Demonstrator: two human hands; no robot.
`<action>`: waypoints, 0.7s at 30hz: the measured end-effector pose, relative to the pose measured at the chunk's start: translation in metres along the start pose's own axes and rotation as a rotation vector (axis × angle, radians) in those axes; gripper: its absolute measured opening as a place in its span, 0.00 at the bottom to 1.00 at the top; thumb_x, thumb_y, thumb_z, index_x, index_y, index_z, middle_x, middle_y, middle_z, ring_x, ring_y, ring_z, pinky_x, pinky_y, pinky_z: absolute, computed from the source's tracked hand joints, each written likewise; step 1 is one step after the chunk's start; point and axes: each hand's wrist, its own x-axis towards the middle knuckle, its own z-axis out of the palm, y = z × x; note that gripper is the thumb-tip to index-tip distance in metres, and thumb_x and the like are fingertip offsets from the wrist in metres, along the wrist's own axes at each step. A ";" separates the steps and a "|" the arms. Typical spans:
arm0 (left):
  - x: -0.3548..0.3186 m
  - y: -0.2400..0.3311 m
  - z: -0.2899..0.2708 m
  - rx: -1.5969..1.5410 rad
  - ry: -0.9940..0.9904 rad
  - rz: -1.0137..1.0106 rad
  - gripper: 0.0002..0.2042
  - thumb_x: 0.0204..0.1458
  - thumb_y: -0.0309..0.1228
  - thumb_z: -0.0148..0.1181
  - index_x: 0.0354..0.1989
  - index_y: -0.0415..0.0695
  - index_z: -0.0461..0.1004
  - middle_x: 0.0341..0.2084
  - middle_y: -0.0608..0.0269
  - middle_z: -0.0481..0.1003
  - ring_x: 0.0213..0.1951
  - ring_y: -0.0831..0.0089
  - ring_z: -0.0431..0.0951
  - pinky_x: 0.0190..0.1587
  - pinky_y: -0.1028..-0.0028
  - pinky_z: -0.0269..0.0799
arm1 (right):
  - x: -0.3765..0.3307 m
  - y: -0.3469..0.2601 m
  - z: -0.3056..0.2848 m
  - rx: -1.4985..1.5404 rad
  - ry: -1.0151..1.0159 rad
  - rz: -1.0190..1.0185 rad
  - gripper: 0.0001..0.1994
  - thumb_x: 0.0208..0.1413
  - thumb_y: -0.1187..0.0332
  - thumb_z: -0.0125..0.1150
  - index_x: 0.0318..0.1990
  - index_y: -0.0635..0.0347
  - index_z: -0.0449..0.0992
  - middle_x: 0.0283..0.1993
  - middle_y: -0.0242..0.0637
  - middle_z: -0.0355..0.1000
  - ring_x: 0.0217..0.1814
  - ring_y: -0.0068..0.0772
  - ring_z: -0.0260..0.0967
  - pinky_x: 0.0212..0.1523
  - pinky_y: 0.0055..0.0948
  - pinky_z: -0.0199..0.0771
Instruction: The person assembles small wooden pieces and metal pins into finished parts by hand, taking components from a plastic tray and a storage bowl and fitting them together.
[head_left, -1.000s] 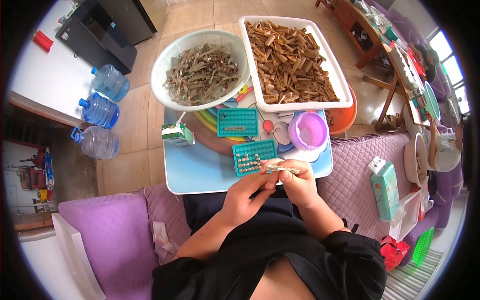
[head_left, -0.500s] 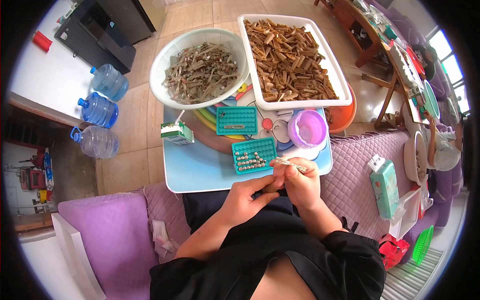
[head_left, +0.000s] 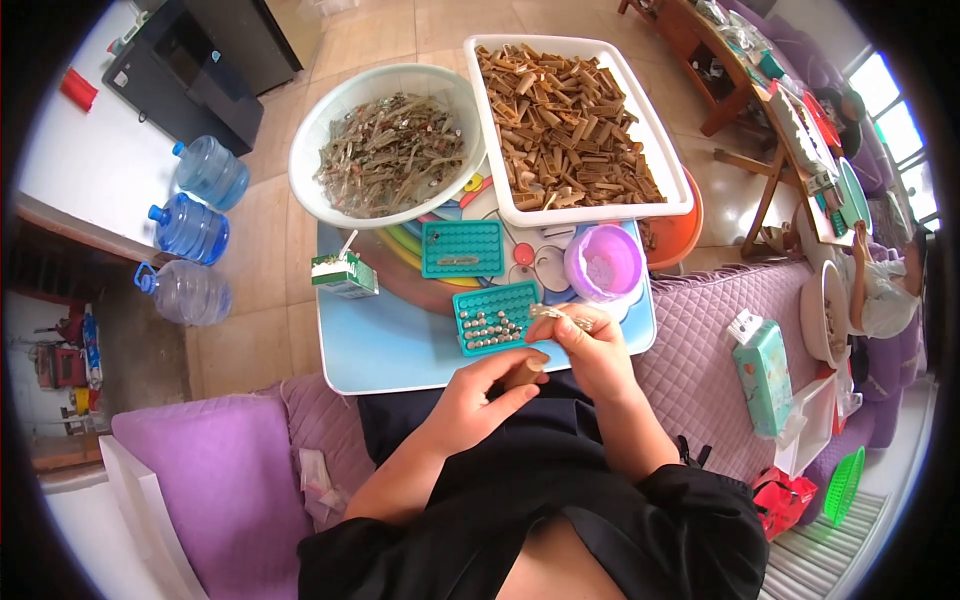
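My left hand [head_left: 468, 408] is closed around a short brown curved piece [head_left: 524, 374], held low over my lap at the table's front edge. Thin pale strips, shiny and clear-looking, [head_left: 556, 316] are pinched in my right hand [head_left: 600, 358], which is higher and over the table's front edge. Just left of that hand lies a teal tray [head_left: 518, 296] with rows of small round silvery pieces [head_left: 488, 328]. Behind it, a second teal tray [head_left: 484, 238] holds a slim silvery piece [head_left: 459, 261]. A purple tub [head_left: 630, 262] stands beyond my right hand.
Across the blue table [head_left: 375, 350] stand a pale basin [head_left: 305, 165] of clear and brown strips and a white tray [head_left: 484, 120] heaped with brown pieces. A green carton [head_left: 344, 275] with a straw sits left. Another person's arm [head_left: 860, 270] shows far right.
My hands have moved apart, the left lower and the right slightly up and left. The brown piece now shows clearly in the left hand. The whole view has shifted a little.
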 end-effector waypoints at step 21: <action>-0.011 -0.037 -0.005 -0.661 0.185 -0.101 0.09 0.51 0.29 0.52 0.38 0.47 0.59 0.17 0.68 0.60 0.20 0.74 0.63 0.30 0.69 0.66 | 0.104 0.045 -0.111 -1.650 0.091 0.315 0.08 0.45 0.73 0.51 0.28 0.63 0.78 0.32 0.47 0.75 0.35 0.45 0.74 0.36 0.40 0.74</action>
